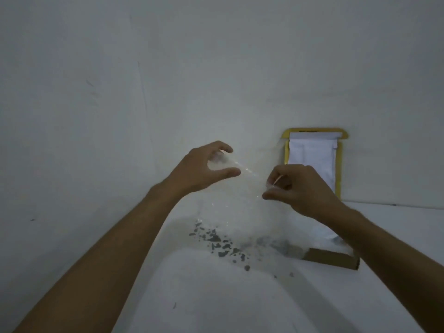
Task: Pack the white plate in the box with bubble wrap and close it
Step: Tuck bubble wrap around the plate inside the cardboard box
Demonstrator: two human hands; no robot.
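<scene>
A clear sheet of bubble wrap [242, 212] hangs in the air between my hands, above a white surface. My left hand [204, 168] pinches its upper left edge between thumb and fingers. My right hand [295, 188] grips its upper right edge. The cardboard box [336, 258] lies low on the surface at the right, partly behind my right forearm. Its yellow-edged lid [340, 169] stands upright against the wall, with white paper on its inner face. The white plate cannot be made out; the wrap and the dim light blur what lies beneath.
A plain grey-white wall [168, 68] fills the upper part of the view. The white surface [216, 296] carries several dark flecks [216, 239] under the wrap. The scene is dim.
</scene>
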